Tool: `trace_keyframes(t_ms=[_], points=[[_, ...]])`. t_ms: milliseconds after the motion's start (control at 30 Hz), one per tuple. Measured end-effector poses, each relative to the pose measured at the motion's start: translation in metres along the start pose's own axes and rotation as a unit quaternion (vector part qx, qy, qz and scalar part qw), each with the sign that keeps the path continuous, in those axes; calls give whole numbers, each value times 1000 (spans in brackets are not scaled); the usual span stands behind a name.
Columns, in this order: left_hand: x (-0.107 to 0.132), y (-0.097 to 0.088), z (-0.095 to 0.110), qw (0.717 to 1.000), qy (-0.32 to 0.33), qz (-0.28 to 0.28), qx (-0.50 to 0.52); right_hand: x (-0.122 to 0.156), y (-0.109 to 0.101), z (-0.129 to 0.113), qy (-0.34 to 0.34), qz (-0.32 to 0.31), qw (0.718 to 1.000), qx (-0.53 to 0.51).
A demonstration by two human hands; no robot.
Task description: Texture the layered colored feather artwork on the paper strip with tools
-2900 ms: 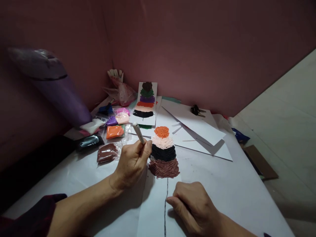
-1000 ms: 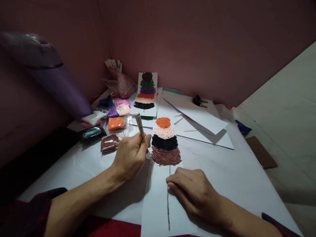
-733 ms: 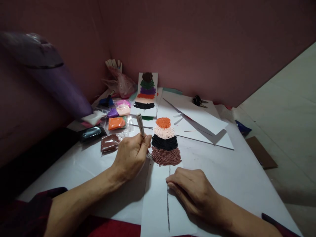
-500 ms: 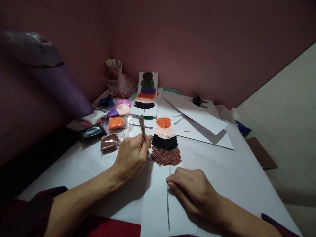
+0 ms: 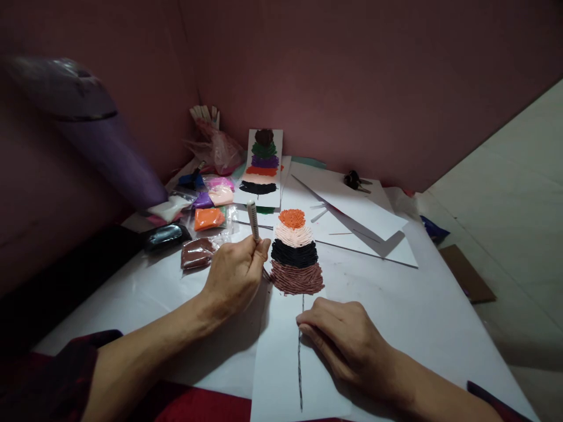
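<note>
My left hand (image 5: 235, 272) is closed round a slim white pen (image 5: 252, 220) with small print on its barrel. The pen's lower end comes down beside the left edge of the brown band (image 5: 298, 278) of a modelled clay tree. Above that band lie black (image 5: 294, 253), pale pink (image 5: 294, 235) and orange (image 5: 291, 218) ridged clay layers, on a white card (image 5: 277, 351). Down the card's lower part runs a dark drawn line (image 5: 299, 363). My right hand (image 5: 341, 334) rests on the card, fingers curled together at the line; whatever they hold, if anything, is hidden.
Bagged clay in brown (image 5: 197, 255), black (image 5: 165, 237) and orange (image 5: 209, 219) lies at left. A finished layered card (image 5: 261, 193) leans by the wall. Keys (image 5: 354, 180) and white sheets (image 5: 356, 202) lie at back right. A purple roll (image 5: 105, 146) leans at left.
Both hands keep nearly the same places. The pen's lower end looks slightly closer to the brown band's left edge, and the whole view has shifted a little.
</note>
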State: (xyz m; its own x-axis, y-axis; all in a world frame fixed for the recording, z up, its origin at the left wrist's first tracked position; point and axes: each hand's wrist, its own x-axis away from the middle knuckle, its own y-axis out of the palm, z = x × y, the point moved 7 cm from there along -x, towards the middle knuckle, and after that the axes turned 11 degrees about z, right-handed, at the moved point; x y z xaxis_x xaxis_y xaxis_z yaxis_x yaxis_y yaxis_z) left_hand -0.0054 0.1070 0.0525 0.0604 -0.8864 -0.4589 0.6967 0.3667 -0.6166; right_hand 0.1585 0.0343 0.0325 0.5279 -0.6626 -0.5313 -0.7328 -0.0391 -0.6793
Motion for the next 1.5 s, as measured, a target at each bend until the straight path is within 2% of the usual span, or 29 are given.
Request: trace_keyframes(t_ms=[300, 567, 1267, 1500], points=[[0, -1, 0, 1000, -2, 3, -26, 0, 0, 0, -6, 2, 1000, -1], [-3, -9, 5, 999, 14, 39, 3, 1, 0, 1, -4, 2, 1000, -6], [0, -2, 1, 1000, 10, 2, -16, 0, -1, 0, 0, 6, 1000, -9], [0, -7, 5, 999, 25, 29, 6, -1, 0, 0, 0, 10, 1000, -14]])
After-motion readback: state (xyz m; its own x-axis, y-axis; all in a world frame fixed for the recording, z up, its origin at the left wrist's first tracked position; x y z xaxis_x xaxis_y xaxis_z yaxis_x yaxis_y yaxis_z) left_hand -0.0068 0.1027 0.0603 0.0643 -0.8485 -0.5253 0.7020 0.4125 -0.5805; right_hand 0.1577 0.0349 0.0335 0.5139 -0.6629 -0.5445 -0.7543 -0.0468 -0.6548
